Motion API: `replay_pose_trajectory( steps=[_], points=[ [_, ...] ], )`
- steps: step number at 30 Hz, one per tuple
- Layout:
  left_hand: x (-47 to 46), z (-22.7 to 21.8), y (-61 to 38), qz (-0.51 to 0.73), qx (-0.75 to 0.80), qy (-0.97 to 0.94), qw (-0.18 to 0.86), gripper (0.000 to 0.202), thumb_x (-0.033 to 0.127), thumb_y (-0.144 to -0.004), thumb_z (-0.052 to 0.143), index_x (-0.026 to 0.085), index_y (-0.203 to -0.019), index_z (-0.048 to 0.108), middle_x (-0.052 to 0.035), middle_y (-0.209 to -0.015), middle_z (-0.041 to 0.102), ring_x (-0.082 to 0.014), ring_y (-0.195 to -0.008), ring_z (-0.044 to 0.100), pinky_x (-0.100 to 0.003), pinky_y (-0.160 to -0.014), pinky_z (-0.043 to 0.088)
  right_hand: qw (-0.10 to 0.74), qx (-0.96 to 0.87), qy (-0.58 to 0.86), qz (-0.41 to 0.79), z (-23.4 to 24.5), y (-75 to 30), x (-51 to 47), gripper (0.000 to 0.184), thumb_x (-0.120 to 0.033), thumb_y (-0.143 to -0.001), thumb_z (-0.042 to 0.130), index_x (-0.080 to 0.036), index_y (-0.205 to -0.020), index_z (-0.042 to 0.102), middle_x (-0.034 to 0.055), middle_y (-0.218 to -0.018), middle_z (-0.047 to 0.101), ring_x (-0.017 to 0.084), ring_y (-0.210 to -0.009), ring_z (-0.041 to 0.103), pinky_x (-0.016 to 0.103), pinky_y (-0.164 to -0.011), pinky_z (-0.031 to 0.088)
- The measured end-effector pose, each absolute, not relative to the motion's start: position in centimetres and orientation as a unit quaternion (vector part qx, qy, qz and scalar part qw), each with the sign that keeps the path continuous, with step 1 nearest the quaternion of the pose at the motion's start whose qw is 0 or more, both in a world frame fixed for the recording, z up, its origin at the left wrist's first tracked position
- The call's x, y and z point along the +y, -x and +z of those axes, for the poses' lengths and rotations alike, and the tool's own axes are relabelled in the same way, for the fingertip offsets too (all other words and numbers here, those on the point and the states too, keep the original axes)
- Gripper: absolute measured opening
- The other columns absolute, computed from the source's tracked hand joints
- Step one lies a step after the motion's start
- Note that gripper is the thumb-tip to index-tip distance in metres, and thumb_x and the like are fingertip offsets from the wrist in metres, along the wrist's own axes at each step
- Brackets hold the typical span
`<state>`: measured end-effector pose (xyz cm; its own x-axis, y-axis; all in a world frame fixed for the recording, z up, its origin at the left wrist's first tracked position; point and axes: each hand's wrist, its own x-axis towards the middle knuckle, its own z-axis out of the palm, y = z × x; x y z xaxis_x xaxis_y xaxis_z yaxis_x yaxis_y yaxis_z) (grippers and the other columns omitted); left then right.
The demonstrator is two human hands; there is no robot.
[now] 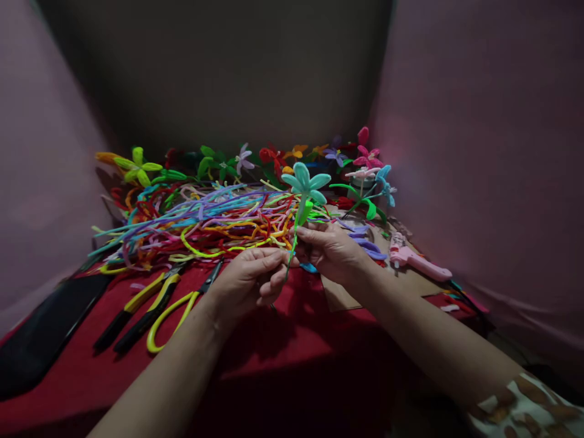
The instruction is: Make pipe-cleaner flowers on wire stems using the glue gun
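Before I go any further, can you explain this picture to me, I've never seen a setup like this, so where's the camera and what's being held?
There's no machine here, just a person's two bare hands. The single picture comes from a camera worn on their head, looking forward and down, so the arms enter from the bottom.

Both hands hold one teal pipe-cleaner flower by its green stem: the left hand pinches it lower down, the right hand higher up, just below the bloom.

On the red cloth lies a tangled pile of colored pipe cleaners, with more flowers behind it. Yellow-and-black pliers and yellow-handled scissors lie to the left; what looks like a pink glue gun lies to the right.
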<state>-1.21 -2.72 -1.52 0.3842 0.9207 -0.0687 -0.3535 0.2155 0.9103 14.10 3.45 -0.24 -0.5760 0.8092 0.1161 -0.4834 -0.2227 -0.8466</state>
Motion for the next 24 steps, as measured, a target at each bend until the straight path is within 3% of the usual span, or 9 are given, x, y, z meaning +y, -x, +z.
replay_pose_trajectory(
  steps=[6, 12, 16, 21, 24],
  points=[
    [-2.8, -2.0, 2.0, 0.459, 0.301, -0.402, 0.733, 0.016, 0.023, -0.082, 0.053, 0.010, -0.084, 0.063, 0.0048, -0.051, 0.042, -0.0009, -0.035, 0.024, -0.013, -0.032, 0.021, 0.398, -0.446, 0.162, 0.785, -0.4, -12.6, 4.2, 0.024, -0.020, -0.058, 0.075, -0.013, -0.063, 0.053, -0.0057, -0.052, 0.049, 0.005, -0.044, 0.044, 0.019, -0.043, 0.033],
    [-2.8, -1.6, 1.7, 0.455, 0.358, -0.424, 0.697, 0.014, 0.027, -0.078, 0.059, 0.013, -0.076, 0.060, 0.0075, -0.047, 0.037, -0.0010, -0.035, 0.020, -0.015, -0.035, 0.014, 0.391, -0.470, 0.193, 0.767, -1.1, -12.2, 4.6, 0.022, -0.024, -0.063, 0.072, -0.013, -0.063, 0.052, -0.0057, -0.050, 0.048, 0.006, -0.044, 0.043, 0.020, -0.045, 0.032],
    [-2.9, -1.5, 0.8, 0.430, 0.502, -0.523, 0.539, 0.023, 0.032, -0.076, 0.058, 0.015, -0.061, 0.052, 0.0067, -0.045, 0.038, -0.0044, -0.039, 0.028, -0.018, -0.039, 0.021, 0.441, -0.501, 0.205, 0.716, -2.0, -12.1, 4.5, 0.020, -0.024, -0.065, 0.070, -0.014, -0.064, 0.053, -0.0068, -0.050, 0.045, 0.005, -0.044, 0.038, 0.021, -0.044, 0.028],
    [-2.7, -2.5, -0.1, 0.410, 0.586, -0.657, 0.238, 0.021, 0.023, -0.075, 0.051, 0.017, -0.055, 0.051, 0.0048, -0.050, 0.040, -0.0080, -0.048, 0.034, -0.021, -0.049, 0.027, 0.475, -0.521, 0.251, 0.663, -2.9, -12.1, 4.3, 0.021, -0.027, -0.063, 0.072, -0.014, -0.062, 0.054, -0.0070, -0.050, 0.045, 0.005, -0.045, 0.036, 0.021, -0.044, 0.026],
    [-2.8, -2.5, -0.3, 0.407, 0.582, -0.669, 0.220, 0.023, 0.023, -0.076, 0.049, 0.017, -0.054, 0.051, 0.0048, -0.050, 0.039, -0.0085, -0.048, 0.033, -0.022, -0.049, 0.027, 0.452, -0.522, 0.233, 0.685, -3.2, -12.2, 4.5, 0.023, -0.028, -0.063, 0.072, -0.014, -0.058, 0.054, -0.0060, -0.049, 0.046, 0.006, -0.045, 0.037, 0.021, -0.046, 0.027]
  ],
)
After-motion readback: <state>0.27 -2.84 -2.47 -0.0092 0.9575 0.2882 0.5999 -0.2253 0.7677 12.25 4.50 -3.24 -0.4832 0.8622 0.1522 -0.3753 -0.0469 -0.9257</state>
